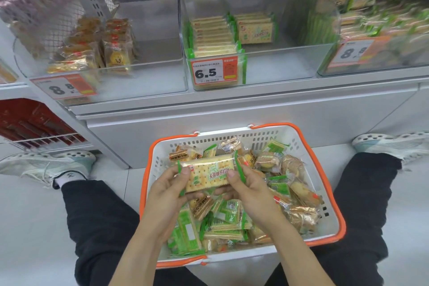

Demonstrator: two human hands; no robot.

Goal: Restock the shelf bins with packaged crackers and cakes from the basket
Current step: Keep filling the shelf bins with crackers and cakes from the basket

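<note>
At nine o'clock a red-packaged stock (30, 123) sat behind a white wire rail on a lower shelf. Above it, at ten o'clock, a clear shelf bin (139, 37) held golden-wrapped cakes (97, 46) standing in rows, and its front carried a price tag (62, 87) reading 8.8 on white and orange. At twelve o'clock the middle bin (290, 58) held two rows of green-edged cracker packs (214, 37), with a tag (214, 72) reading 6.5 above a barcode; the small print on it was too fine to read. At two o'clock a third bin (383, 30), blurred, was heaped with green and tan packs and bore another tag (354, 51) starting with 8.

Below, at six o'clock, a white basket (255, 139) with orange handles stood on the pale floor (30, 227) between the person's black-trousered legs, and pale trainers showed at either side. It was full of mixed green cracker packs and golden cake packs.

Over the basket, the left hand (168, 189) pinched the left end of a cracker pack (209, 174), thumb on top and fingers curled beneath. The right hand (246, 187) gripped the right end the same way. The pack was held level, face up, printed with green Chinese characters and a small red logo at its top left corner.
</note>
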